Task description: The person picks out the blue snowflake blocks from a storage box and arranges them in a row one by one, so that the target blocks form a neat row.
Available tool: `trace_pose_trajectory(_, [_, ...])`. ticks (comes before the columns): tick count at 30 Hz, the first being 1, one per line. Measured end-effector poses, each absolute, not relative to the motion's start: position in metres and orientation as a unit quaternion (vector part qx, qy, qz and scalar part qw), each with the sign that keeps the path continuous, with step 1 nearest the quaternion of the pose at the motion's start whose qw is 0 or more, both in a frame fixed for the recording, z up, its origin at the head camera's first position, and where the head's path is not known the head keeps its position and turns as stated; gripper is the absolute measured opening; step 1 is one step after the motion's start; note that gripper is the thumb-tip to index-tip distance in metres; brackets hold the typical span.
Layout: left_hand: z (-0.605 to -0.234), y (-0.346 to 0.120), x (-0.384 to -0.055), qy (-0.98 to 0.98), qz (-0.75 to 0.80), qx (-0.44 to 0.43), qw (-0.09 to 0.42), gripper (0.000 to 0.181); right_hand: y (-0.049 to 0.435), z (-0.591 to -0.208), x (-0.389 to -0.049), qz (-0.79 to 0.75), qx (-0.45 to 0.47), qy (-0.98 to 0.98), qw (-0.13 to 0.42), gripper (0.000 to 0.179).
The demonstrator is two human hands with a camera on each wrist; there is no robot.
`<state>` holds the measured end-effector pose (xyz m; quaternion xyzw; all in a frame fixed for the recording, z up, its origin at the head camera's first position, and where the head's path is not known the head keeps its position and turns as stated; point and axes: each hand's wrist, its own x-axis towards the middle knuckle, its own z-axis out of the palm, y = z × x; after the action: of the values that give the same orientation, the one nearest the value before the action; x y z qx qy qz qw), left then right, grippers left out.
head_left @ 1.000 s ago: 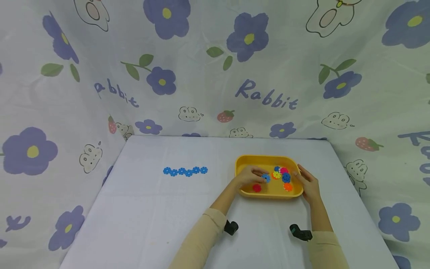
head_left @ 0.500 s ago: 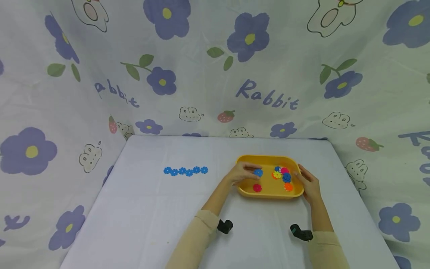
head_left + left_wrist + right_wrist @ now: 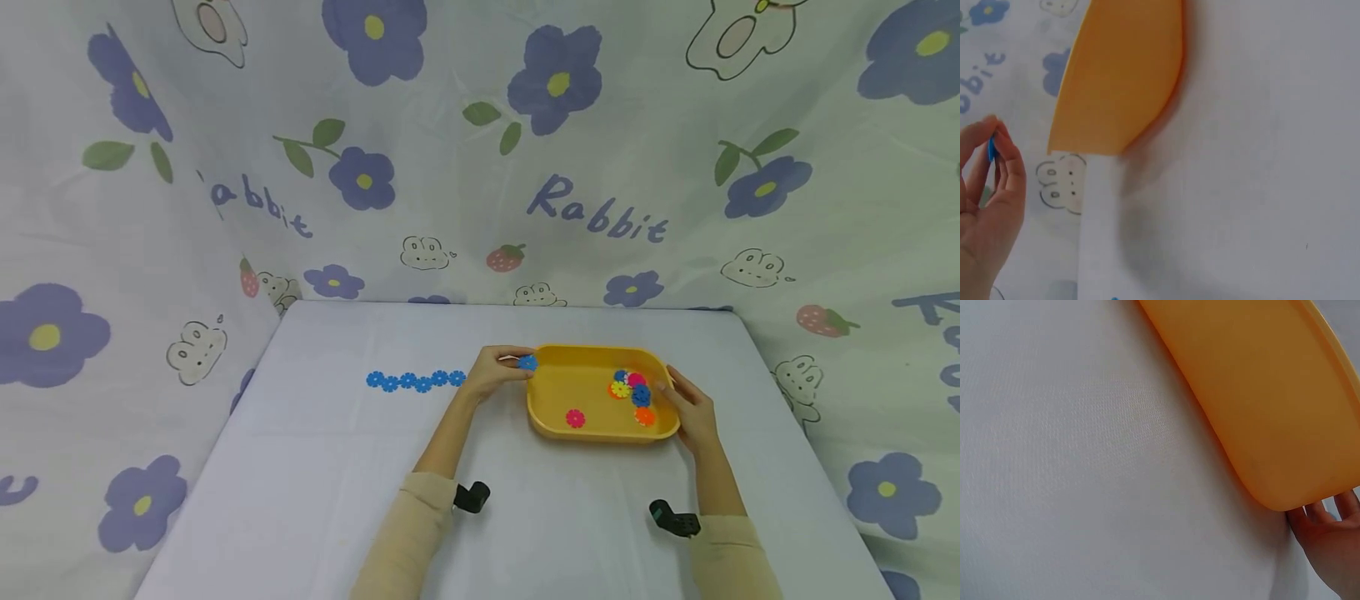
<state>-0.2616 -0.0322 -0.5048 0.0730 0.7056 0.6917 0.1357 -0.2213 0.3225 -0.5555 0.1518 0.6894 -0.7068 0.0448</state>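
Nearest me, my right hand rested against the right end of the yellow tray, fingers fairly straight along its wall, I judge to steady it. Just left of those fingers lay the loose snowflake discs. Farther out, my left hand pinched a blue snowflake disc above the tray's left rim, between tray and blue disc chain. Beyond my fingertips stretched the white tablecloth, then the flowered rabbit curtain.
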Motion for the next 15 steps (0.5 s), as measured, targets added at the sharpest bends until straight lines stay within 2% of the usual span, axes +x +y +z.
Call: trace_pose_trajectory(15, [-0.528, -0.08, -0.263, 0.812, 0.577, 0.08, 0.034, 0.036, 0.325, -0.557, -0.221, -0.707, 0.155, 0.688, 0.046, 0.069])
